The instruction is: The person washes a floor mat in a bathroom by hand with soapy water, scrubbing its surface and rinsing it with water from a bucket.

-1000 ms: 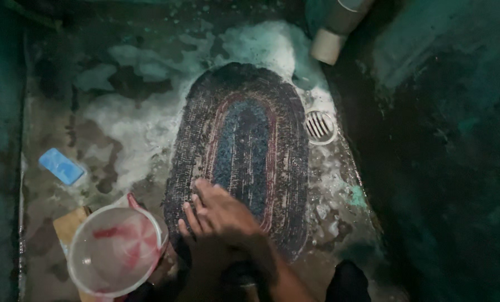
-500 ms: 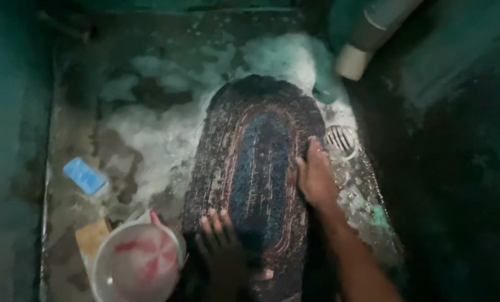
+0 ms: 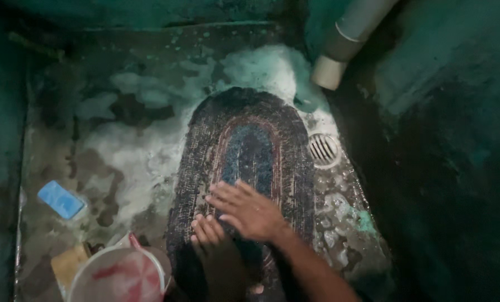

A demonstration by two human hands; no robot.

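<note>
Far left, a blue soap bar (image 3: 60, 199) lies on the wet floor (image 3: 54, 140), with a tan block (image 3: 69, 264) and a translucent bucket (image 3: 117, 277), red showing inside it, down at the bottom edge. Suds (image 3: 149, 151) spread between them and the oval braided rug (image 3: 250, 151), which lies flat mid-floor, its long axis running straight away from the person. Left hand (image 3: 213, 246) presses flat on the rug's near end, fingers together, gripping nothing. Right hand (image 3: 247, 208) just beyond it, fingers splayed, palm down on the rug's blue centre, also empty; the rest of the rug stretches ahead of both, so the right hand is nearer its middle. Round drain grate (image 3: 323, 150) sits just beside the rug's right edge, pale pipe (image 3: 345, 42) above. Right wall is too dark to read; the left wrist is lost in shadow.
</note>
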